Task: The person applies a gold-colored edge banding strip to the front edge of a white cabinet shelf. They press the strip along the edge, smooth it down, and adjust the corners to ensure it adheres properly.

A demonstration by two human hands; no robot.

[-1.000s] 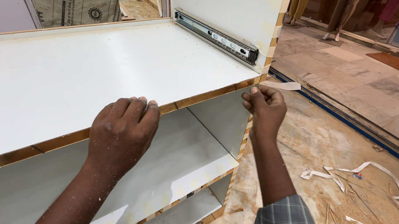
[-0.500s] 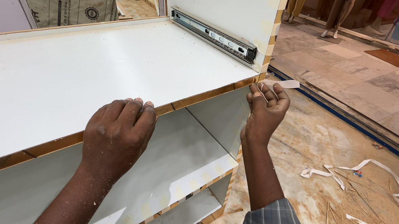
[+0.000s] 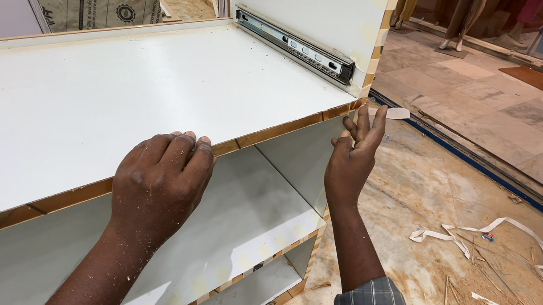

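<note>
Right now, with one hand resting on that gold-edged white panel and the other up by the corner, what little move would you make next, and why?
Probably close the right hand back onto the gold edge strip at the corner. Its fingers are spread open just below the panel's end, gripping nothing, while the left hand presses the strip against the white panel. The strip looks dented along the edge, so that corner seems the part wanting attention.

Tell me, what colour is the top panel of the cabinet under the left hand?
White, with a golden-brown front edge; the head view shows the top panel well.
</note>
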